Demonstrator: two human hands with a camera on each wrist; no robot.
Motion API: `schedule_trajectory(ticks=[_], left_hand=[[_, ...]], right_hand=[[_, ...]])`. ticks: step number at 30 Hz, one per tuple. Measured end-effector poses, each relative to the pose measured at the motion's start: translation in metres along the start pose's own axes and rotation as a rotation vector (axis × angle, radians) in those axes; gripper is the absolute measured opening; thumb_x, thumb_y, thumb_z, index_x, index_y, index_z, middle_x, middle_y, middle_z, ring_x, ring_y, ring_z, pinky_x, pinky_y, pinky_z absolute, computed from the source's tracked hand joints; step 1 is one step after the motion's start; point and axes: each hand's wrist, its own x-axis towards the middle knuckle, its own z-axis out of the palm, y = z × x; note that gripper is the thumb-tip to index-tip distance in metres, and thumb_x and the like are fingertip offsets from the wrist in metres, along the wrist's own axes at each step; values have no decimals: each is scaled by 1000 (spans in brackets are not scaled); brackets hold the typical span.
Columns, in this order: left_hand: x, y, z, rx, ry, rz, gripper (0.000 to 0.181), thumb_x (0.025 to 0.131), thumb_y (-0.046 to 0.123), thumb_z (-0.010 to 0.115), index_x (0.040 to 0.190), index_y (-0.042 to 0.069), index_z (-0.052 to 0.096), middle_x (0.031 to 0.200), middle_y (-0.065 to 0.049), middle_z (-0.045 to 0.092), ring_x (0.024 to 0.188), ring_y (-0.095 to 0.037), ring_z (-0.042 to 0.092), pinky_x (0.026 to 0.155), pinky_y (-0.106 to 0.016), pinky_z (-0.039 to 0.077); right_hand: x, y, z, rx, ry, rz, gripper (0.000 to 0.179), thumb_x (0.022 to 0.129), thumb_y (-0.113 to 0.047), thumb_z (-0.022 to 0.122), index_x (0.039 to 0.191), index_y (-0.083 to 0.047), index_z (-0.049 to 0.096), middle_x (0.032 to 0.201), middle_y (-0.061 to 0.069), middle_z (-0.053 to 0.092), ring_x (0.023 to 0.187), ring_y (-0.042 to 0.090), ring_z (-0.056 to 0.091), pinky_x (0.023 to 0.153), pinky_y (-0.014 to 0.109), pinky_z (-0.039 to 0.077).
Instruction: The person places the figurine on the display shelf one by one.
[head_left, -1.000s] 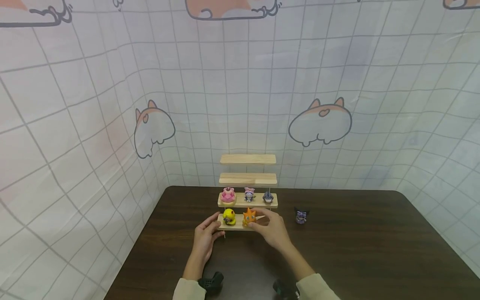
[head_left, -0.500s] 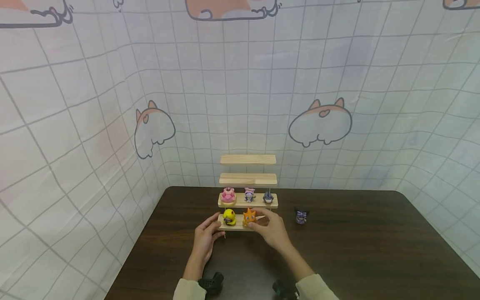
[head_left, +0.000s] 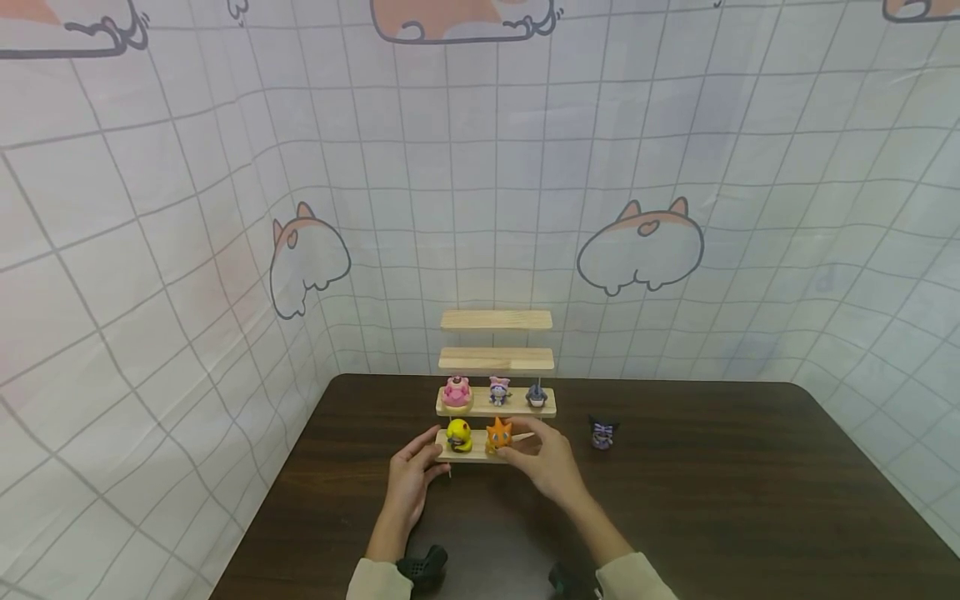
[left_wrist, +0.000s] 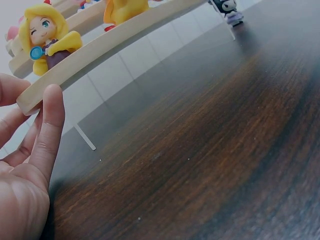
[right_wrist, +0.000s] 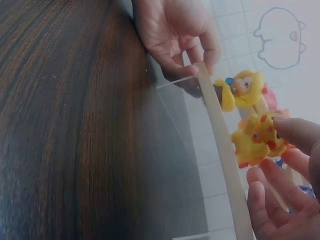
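My left hand (head_left: 408, 477) pinches the left end of the lowest wooden shelf board (left_wrist: 95, 57), with fingers above and below its edge. Beside those fingers stands a yellow-haired figurine (left_wrist: 46, 37) holding a blue round item. Thumb and fingertips of my right hand (head_left: 553, 468) pinch an orange-and-yellow figurine (head_left: 498, 436) with a spiky top, upright on the same board. In the right wrist view this figurine (right_wrist: 252, 142) shows red spots, and the thumb lies against its head. Part of the board's right end is hidden behind my right hand.
One step up, a board (head_left: 480, 408) bears a pink figurine (head_left: 456, 393), a purple-and-white one (head_left: 498, 390) and a grey-blue one (head_left: 536, 395). Two bare boards (head_left: 496, 358) rise behind. A dark-eared figurine (head_left: 602, 433) stands on the brown table (head_left: 712, 500) to the right.
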Motion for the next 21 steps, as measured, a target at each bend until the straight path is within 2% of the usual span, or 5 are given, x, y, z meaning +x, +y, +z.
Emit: schedule_trajectory(ticks=[8,16,21], left_hand=[[-1,0,0,-4,-1,7,44,99,6,60,143,-2,57,153,-24,48,87,-11,66,72,-24,63],[-2,3,1,-3,-2,-8,45,100,6,60,145,-1,55,155,-22,47,87,-9,65,74,-23,62],[-3,3,1,-3,-4,-6,45,100,6,59,145,-1,55,155,-23,46,87,-9,65,73,-23,62]], right_hand=[[-7,9,-18,4,17,-2,36,86,-19,84,120,-16,73,110,6,75,94,22,74,88,39,62],[-17,13,-44,-37,19,23,23,88,-17,80,110,-15,75,98,0,75,90,14,68,79,28,56],[-23,20,-62,-79,26,23,24,90,-18,79,112,-13,74,101,-1,75,95,12,68,85,24,56]])
